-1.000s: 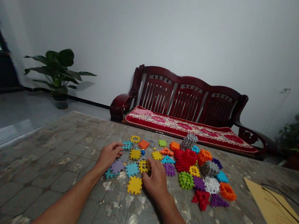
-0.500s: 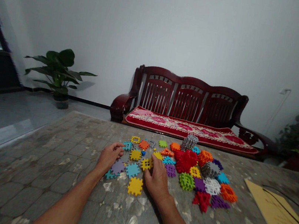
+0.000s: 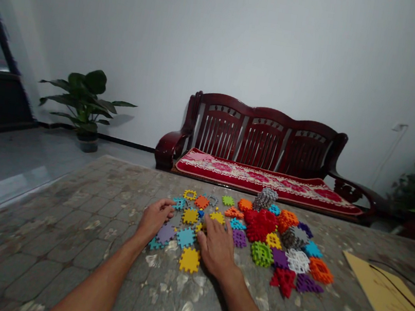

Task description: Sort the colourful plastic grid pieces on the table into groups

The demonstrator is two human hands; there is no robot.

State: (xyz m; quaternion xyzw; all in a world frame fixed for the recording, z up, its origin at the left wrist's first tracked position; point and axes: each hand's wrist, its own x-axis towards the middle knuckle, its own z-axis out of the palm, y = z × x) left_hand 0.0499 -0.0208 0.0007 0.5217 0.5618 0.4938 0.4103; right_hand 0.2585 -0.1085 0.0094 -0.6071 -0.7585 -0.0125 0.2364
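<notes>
My left hand (image 3: 155, 219) rests at the left edge of the loose interlocking tiles, its fingers loosely extended beside a grey tile (image 3: 176, 218). A purple tile (image 3: 165, 233) and a teal tile (image 3: 156, 244) lie just below those fingers. My right hand (image 3: 218, 245) lies palm down with fingers spread, partly covering a yellow tile with holes (image 3: 200, 226). Beyond its fingertips is another yellow tile (image 3: 217, 217). Between the hands lie a solid yellow tile (image 3: 190, 216), a light blue tile (image 3: 186, 237) and, nearer me, a yellow square tile (image 3: 189, 260).
Right of my right hand is a pile with a red built shape (image 3: 259, 224), a grey stack (image 3: 265, 199), a green block (image 3: 262, 254) and a red star (image 3: 283, 281). A yellow sheet (image 3: 383, 306) with a dark cord lies far right. A wooden bench (image 3: 260, 137) stands behind the table.
My right hand's fingers have spread and flattened over the yellow tile with holes, now more covered. My left hand stays in place. The view has shifted slightly.
</notes>
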